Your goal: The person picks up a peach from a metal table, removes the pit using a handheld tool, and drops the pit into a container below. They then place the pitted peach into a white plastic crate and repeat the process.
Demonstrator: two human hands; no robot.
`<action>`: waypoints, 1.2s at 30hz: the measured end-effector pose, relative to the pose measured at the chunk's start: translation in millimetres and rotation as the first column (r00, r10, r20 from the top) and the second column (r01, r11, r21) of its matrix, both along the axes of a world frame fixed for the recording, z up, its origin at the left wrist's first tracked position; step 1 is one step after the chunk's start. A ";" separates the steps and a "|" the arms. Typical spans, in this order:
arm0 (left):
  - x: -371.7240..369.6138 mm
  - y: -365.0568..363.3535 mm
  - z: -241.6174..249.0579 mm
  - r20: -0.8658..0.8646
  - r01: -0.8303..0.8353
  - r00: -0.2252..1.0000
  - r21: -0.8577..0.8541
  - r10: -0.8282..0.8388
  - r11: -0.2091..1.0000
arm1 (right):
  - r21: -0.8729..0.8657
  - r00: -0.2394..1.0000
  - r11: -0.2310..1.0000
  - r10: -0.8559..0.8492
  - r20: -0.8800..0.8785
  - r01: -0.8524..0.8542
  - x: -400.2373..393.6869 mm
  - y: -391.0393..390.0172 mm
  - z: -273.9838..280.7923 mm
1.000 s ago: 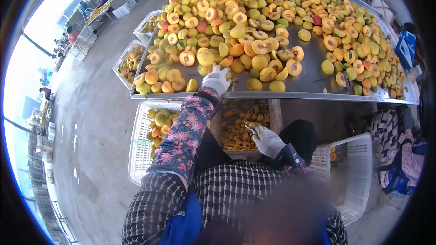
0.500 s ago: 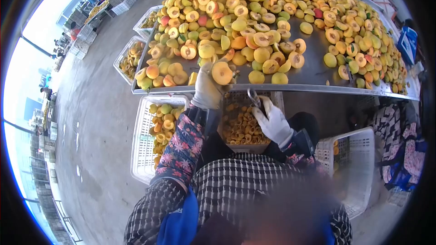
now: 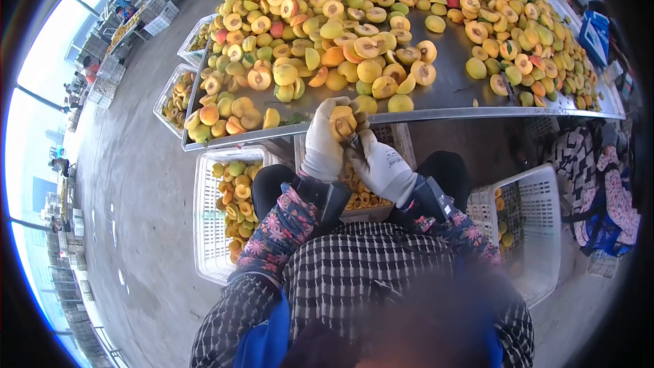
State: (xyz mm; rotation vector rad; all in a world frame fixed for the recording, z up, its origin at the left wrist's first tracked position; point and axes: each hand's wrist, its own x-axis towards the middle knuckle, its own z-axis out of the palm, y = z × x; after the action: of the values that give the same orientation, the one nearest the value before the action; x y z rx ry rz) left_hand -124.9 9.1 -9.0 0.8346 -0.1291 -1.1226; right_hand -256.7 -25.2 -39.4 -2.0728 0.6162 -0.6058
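Note:
My left hand (image 3: 322, 142), in a white glove, grips a halved peach (image 3: 341, 120) with its cut face toward me. My right hand (image 3: 383, 167), also gloved, holds a small metal pitting tool (image 3: 353, 142) whose tip touches the peach half. Both hands meet just below the front edge of a steel table (image 3: 449, 99) piled with whole and halved yellow peaches (image 3: 354, 34). Beneath the hands sits a white crate of peach pieces (image 3: 360, 194).
A white crate of halved peaches (image 3: 228, 197) stands on the floor to my left, another white crate (image 3: 524, 232) to my right. More crates (image 3: 178, 88) flank the table's left end. A person's patterned clothing (image 3: 599, 191) shows at the right. Bare concrete floor lies left.
My left hand picked a peach half off the table and drew it toward me. My right hand rose from the crate with the tool and met the peach.

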 end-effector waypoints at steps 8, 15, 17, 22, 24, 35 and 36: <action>11.5 -0.6 -13.7 0.015 0.220 0.975 -0.054 -0.220 0.974 | 0.781 0.947 0.557 0.031 0.319 -0.282 -8.3 1.9 5.3; -7.0 -11.8 -16.3 0.084 0.107 0.991 -0.013 -0.105 0.994 | 0.896 0.901 -0.116 0.018 0.433 -0.428 -26.7 -7.1 3.3; -3.8 -12.5 -20.8 0.134 0.100 0.986 -0.002 -0.099 0.995 | 0.917 0.917 -0.043 0.008 0.398 -0.397 -35.6 -6.6 4.5; 40.8 6.4 -14.0 0.901 -0.024 0.376 0.241 -0.214 0.970 | 0.835 0.974 0.538 -0.100 0.201 -0.116 -35.0 -4.7 -34.4; 76.4 30.0 3.5 0.921 -0.267 -0.105 0.337 -0.375 0.903 | 0.874 0.994 0.478 -0.025 0.107 -0.082 -50.8 -7.4 -30.7; 128.0 -3.6 -31.9 0.706 -0.197 -0.313 0.606 -0.636 0.770 | 0.820 0.996 0.565 0.074 0.053 -0.085 -46.3 -7.4 -52.6; 119.5 -13.6 -31.0 0.533 -0.313 -0.280 0.735 -0.799 0.601 | 0.824 0.996 0.561 0.073 0.047 -0.080 -48.4 -7.1 -51.0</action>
State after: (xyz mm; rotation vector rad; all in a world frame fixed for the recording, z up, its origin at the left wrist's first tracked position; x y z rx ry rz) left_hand -5.4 -4.5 -40.0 2.5610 -1.5746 -0.5222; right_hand -305.1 -32.3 -90.4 -1.1714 0.6356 -0.1812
